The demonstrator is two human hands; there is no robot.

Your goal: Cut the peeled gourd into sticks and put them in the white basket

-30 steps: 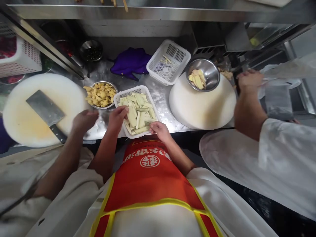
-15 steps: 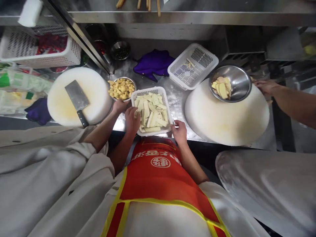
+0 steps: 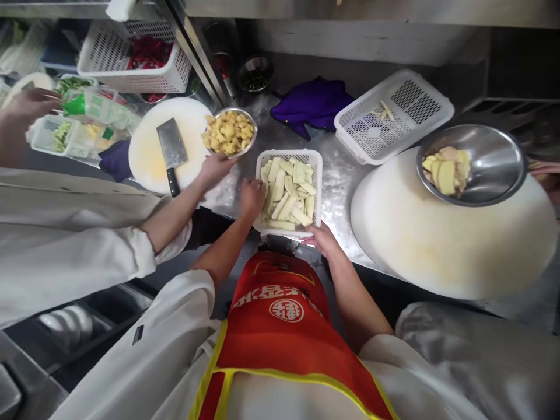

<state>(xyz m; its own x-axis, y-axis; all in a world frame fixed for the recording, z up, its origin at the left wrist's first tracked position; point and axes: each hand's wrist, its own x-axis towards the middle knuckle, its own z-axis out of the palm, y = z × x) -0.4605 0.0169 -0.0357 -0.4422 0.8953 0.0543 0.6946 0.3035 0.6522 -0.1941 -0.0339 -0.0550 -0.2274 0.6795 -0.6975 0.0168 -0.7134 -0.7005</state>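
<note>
In front of me is a white perforated basket [image 3: 321, 175] full of pale cut vegetable strips [image 3: 286, 192]. My left hand [image 3: 252, 198] is closed at its left rim, with the fingertips curled over the edge. At the near right corner, my right hand [image 3: 322, 239] grips the rim, its fingers partly under the basket. Just left of the basket, a co-worker's hand [image 3: 217, 168] holds a steel bowl [image 3: 250, 146] of yellow chunks [image 3: 230, 133], tilted beside the round board.
A cleaver [image 3: 172, 143] lies on a round white board [image 3: 144, 137] at left. To the right, a steel bowl [image 3: 494, 157] with sliced pieces sits on another board [image 3: 394, 233]. Behind are a purple cloth [image 3: 312, 105] and a nearly bare white basket [image 3: 371, 128]. A metal shelf [image 3: 350, 11] overhangs the back.
My left hand has gone from over the strips to the basket's left rim; my right hand now grips its corner. The co-worker's bowl is tilted, and their other hand appears far left. The view has shifted.
</note>
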